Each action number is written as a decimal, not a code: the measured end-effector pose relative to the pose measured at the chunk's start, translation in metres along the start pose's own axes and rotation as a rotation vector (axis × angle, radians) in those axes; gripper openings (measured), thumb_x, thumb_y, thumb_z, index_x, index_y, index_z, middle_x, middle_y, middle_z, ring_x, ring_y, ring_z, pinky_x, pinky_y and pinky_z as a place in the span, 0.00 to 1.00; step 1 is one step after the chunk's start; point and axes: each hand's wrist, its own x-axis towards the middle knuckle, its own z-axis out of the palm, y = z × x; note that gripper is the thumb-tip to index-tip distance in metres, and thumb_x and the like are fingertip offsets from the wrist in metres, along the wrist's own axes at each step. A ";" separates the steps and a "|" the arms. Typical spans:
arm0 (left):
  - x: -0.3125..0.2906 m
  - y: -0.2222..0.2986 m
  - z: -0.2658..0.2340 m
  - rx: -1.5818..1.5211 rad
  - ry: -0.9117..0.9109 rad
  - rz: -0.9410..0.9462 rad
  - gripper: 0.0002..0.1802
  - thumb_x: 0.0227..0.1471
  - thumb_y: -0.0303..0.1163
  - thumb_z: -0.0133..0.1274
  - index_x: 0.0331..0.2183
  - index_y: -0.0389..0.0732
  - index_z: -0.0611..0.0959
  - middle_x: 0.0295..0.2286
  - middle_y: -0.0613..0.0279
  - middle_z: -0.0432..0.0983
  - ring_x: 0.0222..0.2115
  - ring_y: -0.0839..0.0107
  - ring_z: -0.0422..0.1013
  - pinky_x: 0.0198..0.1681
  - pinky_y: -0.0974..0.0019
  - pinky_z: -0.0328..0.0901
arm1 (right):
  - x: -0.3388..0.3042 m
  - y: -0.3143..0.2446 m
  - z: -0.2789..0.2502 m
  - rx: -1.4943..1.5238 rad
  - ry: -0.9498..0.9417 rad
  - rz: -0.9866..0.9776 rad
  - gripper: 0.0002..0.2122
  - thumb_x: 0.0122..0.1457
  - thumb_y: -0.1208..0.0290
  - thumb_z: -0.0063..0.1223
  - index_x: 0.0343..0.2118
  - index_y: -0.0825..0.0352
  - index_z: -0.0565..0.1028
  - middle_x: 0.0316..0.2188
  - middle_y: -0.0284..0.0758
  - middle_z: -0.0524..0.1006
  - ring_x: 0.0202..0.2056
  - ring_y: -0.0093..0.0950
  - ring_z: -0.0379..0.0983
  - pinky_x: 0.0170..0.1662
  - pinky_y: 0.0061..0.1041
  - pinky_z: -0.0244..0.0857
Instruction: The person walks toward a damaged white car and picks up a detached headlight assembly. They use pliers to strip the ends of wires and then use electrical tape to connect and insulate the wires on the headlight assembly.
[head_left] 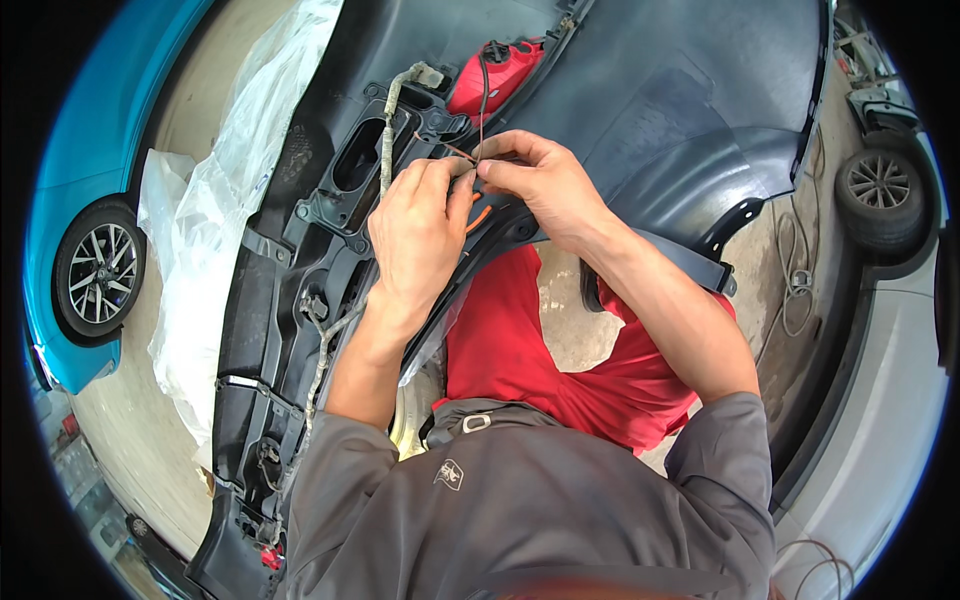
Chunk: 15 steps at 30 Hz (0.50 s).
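Note:
My left hand [415, 225] and my right hand [545, 185] meet fingertip to fingertip over the inner side of a large black plastic car bumper [680, 85]. Both are closed in a pinch on thin wires. A dark wire [484, 105] runs down from a red lamp [497, 82] to the fingertips, and a brownish wire [440, 146] comes in from the left. Short orange wire-like pieces [479, 219] stick out beside my left hand's fingers. The exact joint between the wires is hidden by my fingers. A tape-wrapped wiring harness [389, 130] lies along the bumper, left of my left hand.
A blue car [130, 95] stands at the left, with crumpled white plastic sheeting [205, 240] between it and the bumper. At the right are a light grey car [870, 400], a wheel [880, 188] and a coiled cable [797, 280] on the floor.

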 end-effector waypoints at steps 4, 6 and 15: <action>-0.001 -0.001 0.001 0.018 0.028 0.061 0.09 0.58 0.24 0.66 0.41 0.37 0.86 0.35 0.55 0.84 0.34 0.55 0.82 0.36 0.59 0.74 | 0.004 0.003 -0.002 -0.017 0.011 -0.024 0.13 0.68 0.71 0.64 0.51 0.73 0.80 0.46 0.36 0.82 0.47 0.23 0.80 0.56 0.26 0.75; -0.004 0.001 0.000 -0.067 0.009 0.013 0.09 0.60 0.25 0.66 0.42 0.36 0.85 0.36 0.56 0.85 0.35 0.60 0.82 0.38 0.62 0.75 | 0.005 0.001 -0.004 -0.004 -0.003 -0.009 0.14 0.69 0.71 0.64 0.51 0.74 0.80 0.46 0.37 0.82 0.48 0.25 0.80 0.57 0.27 0.75; 0.008 -0.011 -0.010 -0.325 -0.078 -0.425 0.32 0.63 0.44 0.67 0.57 0.29 0.78 0.39 0.49 0.87 0.41 0.62 0.85 0.46 0.61 0.76 | 0.002 -0.010 -0.003 -0.011 -0.038 -0.004 0.14 0.70 0.70 0.61 0.51 0.76 0.79 0.46 0.37 0.82 0.50 0.28 0.81 0.61 0.29 0.74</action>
